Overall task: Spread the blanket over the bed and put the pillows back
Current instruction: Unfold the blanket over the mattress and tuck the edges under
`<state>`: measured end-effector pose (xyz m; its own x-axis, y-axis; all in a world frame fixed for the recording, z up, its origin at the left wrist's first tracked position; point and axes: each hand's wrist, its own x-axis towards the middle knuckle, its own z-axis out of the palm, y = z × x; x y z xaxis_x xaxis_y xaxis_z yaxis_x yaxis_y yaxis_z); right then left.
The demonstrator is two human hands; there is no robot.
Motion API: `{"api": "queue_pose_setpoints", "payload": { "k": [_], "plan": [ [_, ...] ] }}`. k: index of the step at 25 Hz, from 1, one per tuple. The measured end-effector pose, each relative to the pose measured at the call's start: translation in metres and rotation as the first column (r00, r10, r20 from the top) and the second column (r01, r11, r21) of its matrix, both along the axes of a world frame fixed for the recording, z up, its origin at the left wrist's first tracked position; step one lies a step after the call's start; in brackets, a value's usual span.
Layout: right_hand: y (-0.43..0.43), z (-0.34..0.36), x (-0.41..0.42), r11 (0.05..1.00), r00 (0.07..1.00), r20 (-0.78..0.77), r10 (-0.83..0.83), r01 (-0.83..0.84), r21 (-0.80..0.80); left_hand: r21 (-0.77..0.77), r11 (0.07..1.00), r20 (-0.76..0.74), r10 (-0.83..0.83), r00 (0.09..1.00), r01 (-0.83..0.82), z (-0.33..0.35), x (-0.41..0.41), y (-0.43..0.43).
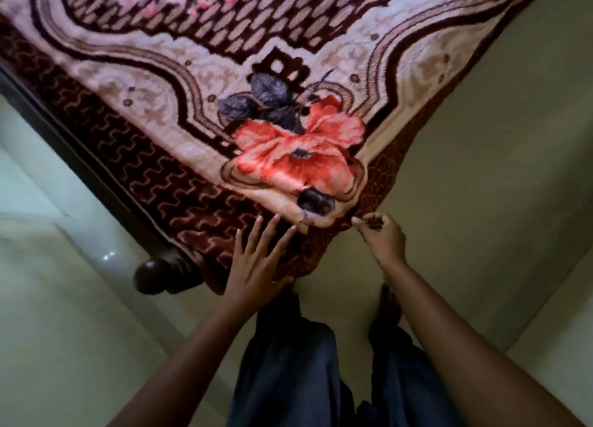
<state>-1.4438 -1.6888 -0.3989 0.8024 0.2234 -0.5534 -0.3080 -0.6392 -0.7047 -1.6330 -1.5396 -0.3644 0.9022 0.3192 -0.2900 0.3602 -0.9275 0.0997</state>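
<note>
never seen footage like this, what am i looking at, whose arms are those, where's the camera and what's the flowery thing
There is no machine here. This is one picture from a wide-angle camera worn on a person's head, looking forward and down, so the two arms coming up from the bottom are the wearer's own. The flowery thing is a thick blanket spread over a bed, and you are looking at one corner of it. The left hand lies flat on the blanket with its fingers straight and spread. The right hand has curled fingers and seems to pinch the blanket's dark edge at the corner. Also in view are the person's dark trousers, a pale floor and a dark bed leg. No pillows show.
</note>
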Motion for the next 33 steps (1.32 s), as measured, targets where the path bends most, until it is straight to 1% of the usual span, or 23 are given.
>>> {"api": "queue_pose_setpoints", "payload": {
  "k": [1,2,3,4,6,7,8,9,10,14,15,18,19,20,21,22,24,25,26,27,29,31,33],
  "plan": [
    [-0.004,0.004,0.002,0.986,0.982,0.112,0.154,-0.160,0.047,0.033,0.999,0.007,0.033,0.999,-0.033,-0.004,-0.008,-0.005],
    [-0.009,0.008,0.004,0.938,0.924,0.240,0.298,-0.330,0.105,0.068,0.995,0.042,0.064,0.997,-0.067,-0.006,-0.017,-0.009],
    [-0.011,0.012,0.004,0.858,0.828,0.370,0.421,-0.496,0.134,0.085,0.992,0.090,0.083,0.992,-0.091,-0.006,-0.026,-0.010],
    [-0.010,0.012,0.005,0.755,0.696,0.484,0.530,-0.647,0.103,0.081,0.992,0.149,0.085,0.985,-0.097,-0.005,-0.033,-0.009],
    [0.006,0.010,0.008,0.533,0.355,0.625,0.696,-0.838,-0.117,0.045,0.992,0.232,0.104,0.967,-0.117,0.002,-0.040,-0.005],
    [0.019,0.007,0.008,0.452,0.179,0.667,0.723,-0.853,-0.261,0.039,0.991,0.241,0.113,0.964,-0.126,0.006,-0.041,-0.005],
    [0.035,0.003,0.010,0.403,0.037,0.691,0.722,-0.835,-0.376,0.037,0.991,0.248,0.117,0.962,-0.130,0.008,-0.039,-0.005],
    [0.049,0.002,0.014,0.381,-0.045,0.710,0.703,-0.820,-0.428,0.029,0.990,0.261,0.126,0.957,-0.138,0.008,-0.037,-0.006],
    [0.060,-0.001,0.018,0.372,-0.086,0.736,0.671,-0.820,-0.435,0.022,0.988,0.276,0.140,0.951,-0.152,0.006,-0.038,-0.010],
    [0.062,-0.007,0.018,0.237,-0.238,0.827,0.508,-0.885,-0.401,0.013,0.983,0.311,0.170,0.935,-0.183,-0.005,-0.061,-0.028],
    [0.057,-0.009,0.015,0.200,-0.242,0.828,0.506,-0.901,-0.385,0.006,0.981,0.301,0.183,0.936,-0.194,-0.005,-0.064,-0.030],
    [0.047,-0.007,0.012,0.105,-0.180,0.699,0.692,-0.933,-0.344,-0.029,0.959,0.269,0.279,0.922,-0.282,0.006,-0.053,-0.037],
    [0.046,-0.004,0.015,0.117,-0.126,0.665,0.736,-0.944,-0.307,-0.048,0.946,0.279,0.320,0.905,-0.320,0.012,-0.042,-0.040],
    [0.044,0.003,0.020,0.183,-0.007,0.634,0.773,-0.955,-0.234,-0.074,0.933,0.289,0.359,0.888,-0.353,0.018,-0.028,-0.045],
    [0.039,0.011,0.028,0.305,0.178,0.581,0.795,-0.944,-0.128,-0.090,0.925,0.325,0.377,0.868,-0.368,0.022,-0.010,-0.050],
    [0.034,0.016,0.039,0.471,0.394,0.529,0.752,-0.882,-0.013,-0.111,0.918,0.363,0.394,0.844,-0.381,0.026,0.011,-0.052],
    [0.026,0.021,0.072,0.785,0.765,0.397,0.507,-0.600,0.154,-0.137,0.918,0.425,0.394,0.815,-0.372,0.025,0.056,-0.047],
    [0.026,0.021,0.093,0.889,0.900,0.284,0.330,-0.397,0.226,-0.143,0.926,0.434,0.377,0.818,-0.351,0.021,0.078,-0.041],
    [0.029,0.022,0.114,0.937,0.980,0.136,0.143,-0.178,0.300,-0.143,0.936,0.429,0.351,0.833,-0.321,0.018,0.100,-0.034],
    [0.034,0.019,0.141,0.940,1.000,-0.006,-0.022,0.023,0.341,-0.135,0.949,0.424,0.316,0.849,-0.286,0.012,0.126,-0.027],
    [0.047,0.006,0.194,0.898,0.947,-0.222,-0.231,0.296,0.327,-0.100,0.963,0.407,0.268,0.873,-0.249,-0.001,0.175,-0.016],
    [0.059,-0.009,0.233,0.901,0.908,-0.312,-0.279,0.360,0.241,-0.060,0.960,0.374,0.276,0.885,-0.274,-0.013,0.220,-0.012],
    [0.064,-0.020,0.254,0.933,0.920,-0.275,-0.279,0.327,0.149,-0.024,0.935,0.321,0.342,0.883,-0.353,-0.031,0.249,-0.009]
  ]
}}
